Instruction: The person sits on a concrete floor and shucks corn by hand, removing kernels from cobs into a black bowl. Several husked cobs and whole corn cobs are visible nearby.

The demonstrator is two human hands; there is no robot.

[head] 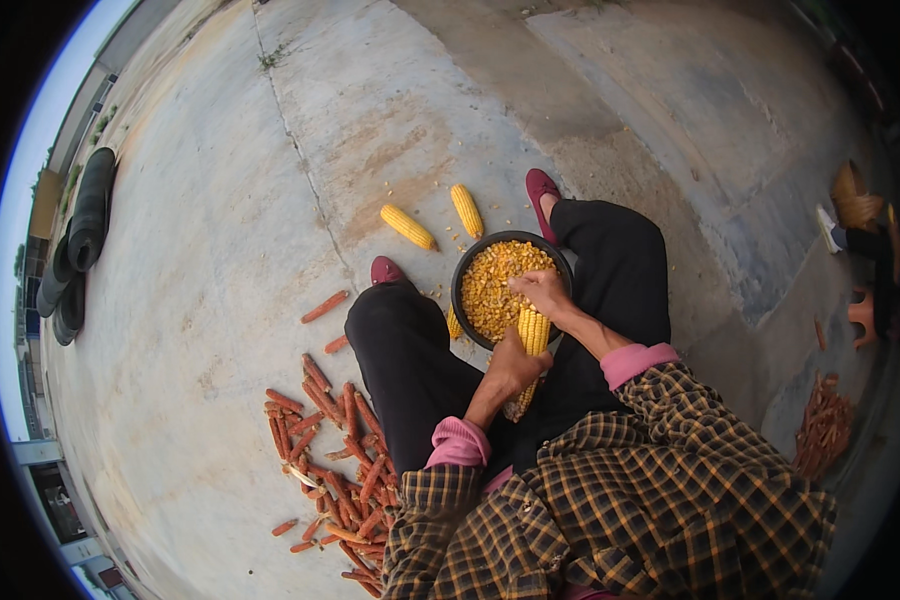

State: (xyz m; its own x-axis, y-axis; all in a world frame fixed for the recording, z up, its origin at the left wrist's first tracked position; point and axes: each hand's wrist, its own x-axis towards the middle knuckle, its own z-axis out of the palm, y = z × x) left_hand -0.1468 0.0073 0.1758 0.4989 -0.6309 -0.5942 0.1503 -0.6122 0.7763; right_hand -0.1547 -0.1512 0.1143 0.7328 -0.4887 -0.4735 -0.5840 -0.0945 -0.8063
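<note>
My left hand (514, 367) is closed around the middle of a yellow ear of corn (533, 330), whose butt end slants down towards my lap. At the ear's upper end is my right hand (541, 291), fingers curled over the rim side of the kernels; whether it grips anything is hidden. Both hands are at the near side of a round black basin (457, 289), which holds many loose corn kernels (491, 281) and stands on the ground between my legs. Two whole ears, one at the left (408, 227) and one beside it (466, 211), lie beyond the basin. Another ear (454, 322) is partly hidden by the basin.
Bare reddish corncobs (352, 450) lie heaped left of my leg, with scattered kernels near the basin. At the far left are rolled dark sheets or tubes (91, 210). Another person's shoe (827, 228), an orange stool (861, 318) and more cobs (825, 426) are at the right.
</note>
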